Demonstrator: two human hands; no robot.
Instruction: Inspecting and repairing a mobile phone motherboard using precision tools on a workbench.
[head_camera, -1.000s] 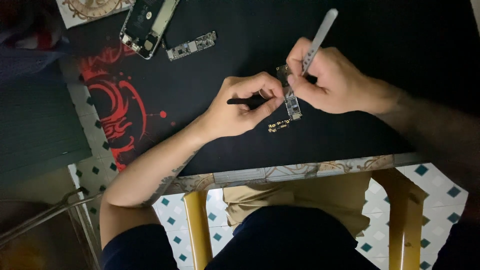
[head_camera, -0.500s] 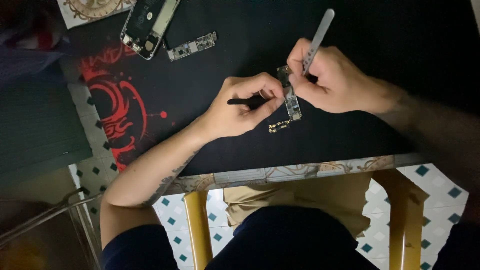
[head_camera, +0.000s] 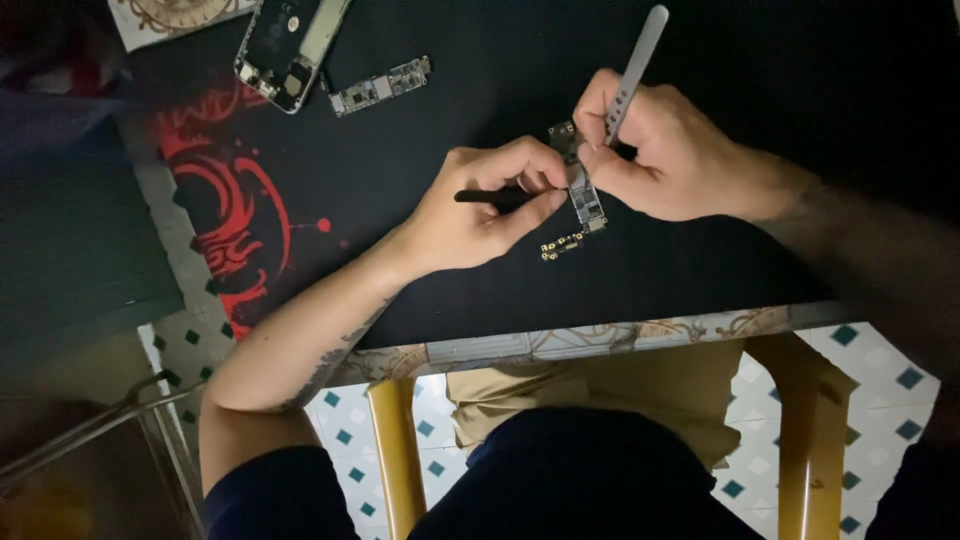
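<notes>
Below the table's patterned edge (head_camera: 600, 340), a floor of white tiles with small teal diamonds (head_camera: 880, 370) is showing between yellow wooden legs (head_camera: 395, 450), and the person's dark-clothed lap is sitting closest to the camera. Above that edge, a matte black mat (head_camera: 400, 170) printed with a red swirling design is covering the tabletop. Near the middle of the mat, the left hand (head_camera: 480, 210) is curling closed around a thin black tool (head_camera: 480, 196) while its fingertips are pinching a narrow, long circuit board (head_camera: 583, 195). The right hand (head_camera: 665, 160), just beyond the board, is gripping shiny metal tweezers (head_camera: 632, 70) whose tips are meeting the board's upper end. A small gold-dotted flex piece (head_camera: 562, 245) is lying just below the board. Farther up the mat, a second bare board (head_camera: 380, 88) is resting beside an opened phone shell (head_camera: 290, 45).
</notes>
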